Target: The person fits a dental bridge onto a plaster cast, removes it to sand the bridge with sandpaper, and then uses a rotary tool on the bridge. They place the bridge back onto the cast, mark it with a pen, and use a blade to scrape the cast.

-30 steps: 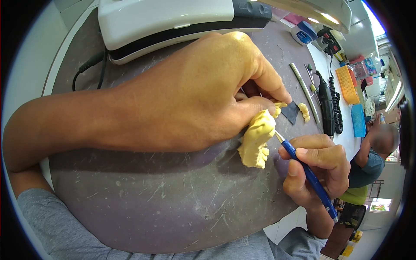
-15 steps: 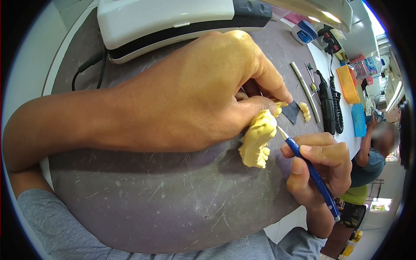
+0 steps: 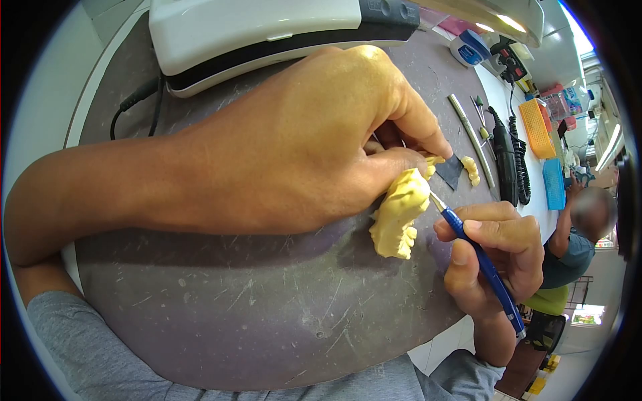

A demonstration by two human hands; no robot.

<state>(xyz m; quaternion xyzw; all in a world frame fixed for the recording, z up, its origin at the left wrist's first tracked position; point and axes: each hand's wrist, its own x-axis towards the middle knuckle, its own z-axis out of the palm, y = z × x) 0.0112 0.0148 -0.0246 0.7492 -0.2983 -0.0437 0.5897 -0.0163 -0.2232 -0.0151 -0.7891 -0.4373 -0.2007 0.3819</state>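
My left hand, thumb and fingers closed, grips a yellow dental cast at its upper end. The cast is tilted, with a row of moulded teeth showing at its lower right. My right hand pinches a blue mechanical pencil. The pencil's pointed tip is right at the cast's right side; whether it touches cannot be made out. Just beyond my left fingertips lie a small dark sheet and a cream-coloured strip of teeth. My fingers hide part of the cast.
A white and black device stands at the back. To the right are a metal rod, a black handpiece with a coiled cord, a blue-lidded jar, and orange and blue baskets. Another person sits farther right.
The cast and the pencil tip have shifted very slightly to the right. Both hands keep the same grips.
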